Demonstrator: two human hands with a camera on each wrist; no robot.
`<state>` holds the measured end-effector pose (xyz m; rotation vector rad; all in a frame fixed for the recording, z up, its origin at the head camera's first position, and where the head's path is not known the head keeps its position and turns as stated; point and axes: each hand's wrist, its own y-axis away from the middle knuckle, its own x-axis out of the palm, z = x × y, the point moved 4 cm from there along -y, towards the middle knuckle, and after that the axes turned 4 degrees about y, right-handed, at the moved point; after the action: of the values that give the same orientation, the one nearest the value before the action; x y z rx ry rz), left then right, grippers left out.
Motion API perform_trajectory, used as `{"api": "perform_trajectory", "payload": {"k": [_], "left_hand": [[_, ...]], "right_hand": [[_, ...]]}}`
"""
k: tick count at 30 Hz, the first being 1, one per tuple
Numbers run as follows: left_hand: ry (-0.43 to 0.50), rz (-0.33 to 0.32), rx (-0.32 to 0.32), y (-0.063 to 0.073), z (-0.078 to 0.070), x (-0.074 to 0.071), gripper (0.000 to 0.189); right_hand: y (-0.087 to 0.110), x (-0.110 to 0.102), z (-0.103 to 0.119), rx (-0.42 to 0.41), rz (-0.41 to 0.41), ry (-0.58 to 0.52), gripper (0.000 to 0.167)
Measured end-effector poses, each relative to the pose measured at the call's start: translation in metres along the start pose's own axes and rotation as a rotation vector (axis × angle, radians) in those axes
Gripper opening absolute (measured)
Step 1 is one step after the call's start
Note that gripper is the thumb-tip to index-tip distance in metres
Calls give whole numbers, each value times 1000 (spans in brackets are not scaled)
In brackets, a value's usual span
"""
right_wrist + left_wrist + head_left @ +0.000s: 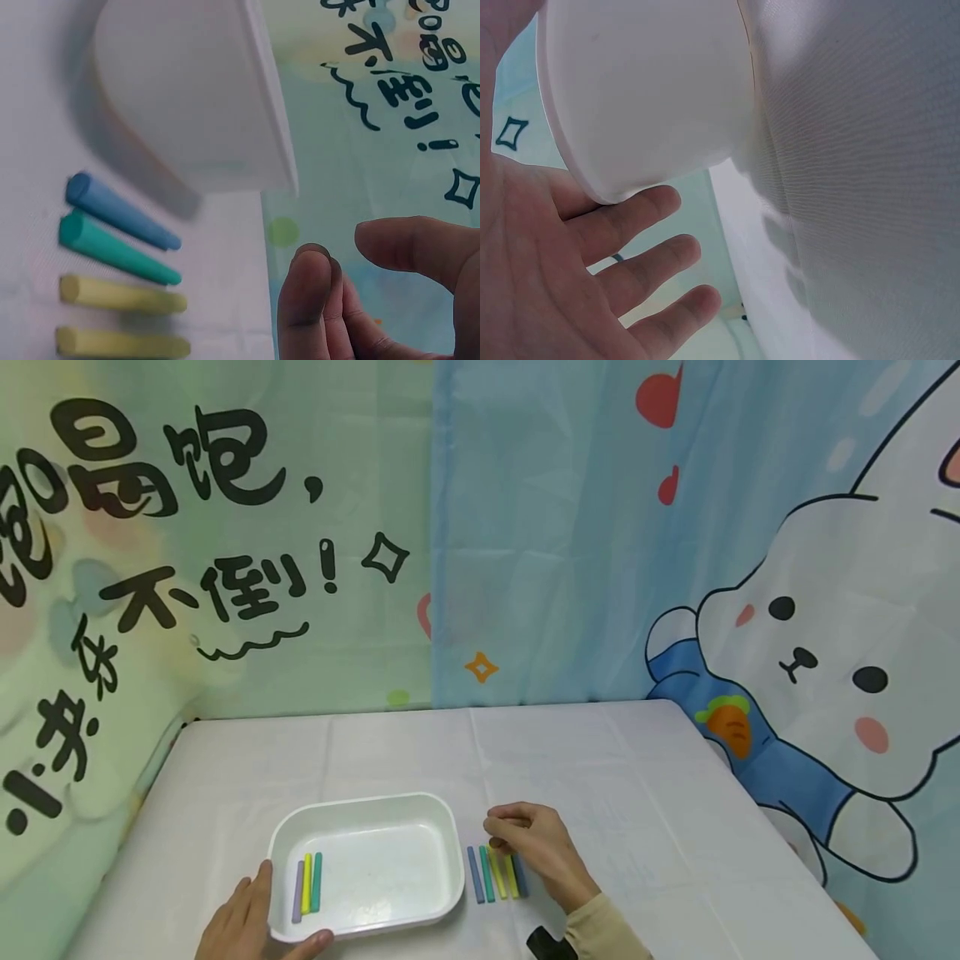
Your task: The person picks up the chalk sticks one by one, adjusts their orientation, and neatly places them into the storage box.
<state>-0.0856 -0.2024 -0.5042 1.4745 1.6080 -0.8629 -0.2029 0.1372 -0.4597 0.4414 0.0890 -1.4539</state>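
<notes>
A white tray [390,860] holds three chalk sticks near its left end: purple [297,892], yellow [306,883] and green [316,882]. My left hand [243,914] spans its near left corner, thumb along the front edge; in the left wrist view the index finger touches the rim and the other fingers extend loosely. Right of the tray stands a row of chalk sticks: blue [476,875], green [487,874], yellow [497,872], another yellow [512,877] and a second blue [521,877]. Over their far ends hovers my right hand [540,852], thumb and index finger apart, nothing between them.
White cloth [600,777] covers the table, which ends at a printed curtain [525,527] behind and at the sides. A black object [551,943] sits by the right wrist at the bottom of the head view.
</notes>
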Motion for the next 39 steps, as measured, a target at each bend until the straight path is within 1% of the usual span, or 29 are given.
{"api": "perform_trajectory", "payload": {"k": [4, 5, 7, 9, 12, 15, 18, 24, 31, 39], "left_hand": [[0, -75, 46, 3, -3, -1, 127], [-1, -76, 46, 3, -3, -1, 127], [2, -46, 25, 2, -2, -1, 129], [0, -2, -2, 1, -2, 0, 132], [1, 41, -23, 0, -1, 0, 134], [0, 41, -16, -1, -1, 1, 133], [-8, 60, -35, -2, -1, 2, 136], [-12, 58, -42, -3, 3, 4, 138], [-18, 76, -56, -4, 4, 5, 140], [-13, 73, -62, -4, 4, 5, 140]], "right_hand": [[1, -7, -7, 29, -25, 22, 37], [1, -9, -9, 33, -31, 24, 37], [2, -13, -12, 40, -43, 29, 34], [3, -17, -15, 47, -56, 29, 32], [2, -22, -20, 57, -77, 37, 29], [2, -26, -26, 74, -93, 49, 28], [1, -28, -32, 82, -93, 54, 30], [2, -31, -42, 115, -98, 80, 31], [2, -35, -48, 122, -126, 184, 30], [3, -32, -46, 90, -115, 282, 27]]}}
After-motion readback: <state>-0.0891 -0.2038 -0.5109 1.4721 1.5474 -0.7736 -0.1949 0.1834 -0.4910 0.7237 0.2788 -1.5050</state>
